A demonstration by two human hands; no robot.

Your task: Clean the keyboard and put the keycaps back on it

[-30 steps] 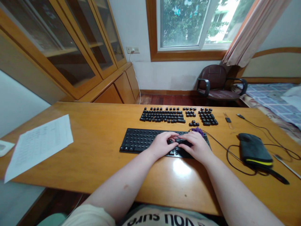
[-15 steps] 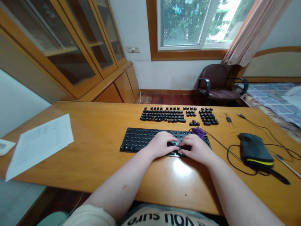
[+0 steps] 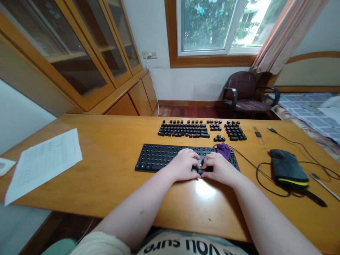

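A black keyboard [image 3: 156, 156], its key positions mostly bare of caps, lies flat on the wooden desk. Over its right half, my left hand [image 3: 185, 164] has its fingers curled on the keys area, thumb at the front edge. Facing it closely, my right hand [image 3: 220, 167] is bent the same way, its thumb also at that edge. A small dark keycap [image 3: 200, 171] shows between the two sets of fingertips. Behind the hands, a crumpled purple cloth [image 3: 223, 150] rests on the keyboard's right part. Removed black keycaps [image 3: 183, 129] stand in keyboard order behind it.
To the right are a dark grey pouch [image 3: 288, 168] with a yellow edge, a cable with a plug [image 3: 272, 130] and a small wire tool [image 3: 258, 134]. A paper sheet [image 3: 45, 161] lies at left, beside a white object [image 3: 5, 165]. An armchair [image 3: 243, 92] stands beyond the desk.
Both hands' fingertips have shifted slightly toward the keyboard's front edge and spread a little, so the keycap between them shows more clearly. Everything else stays in place.
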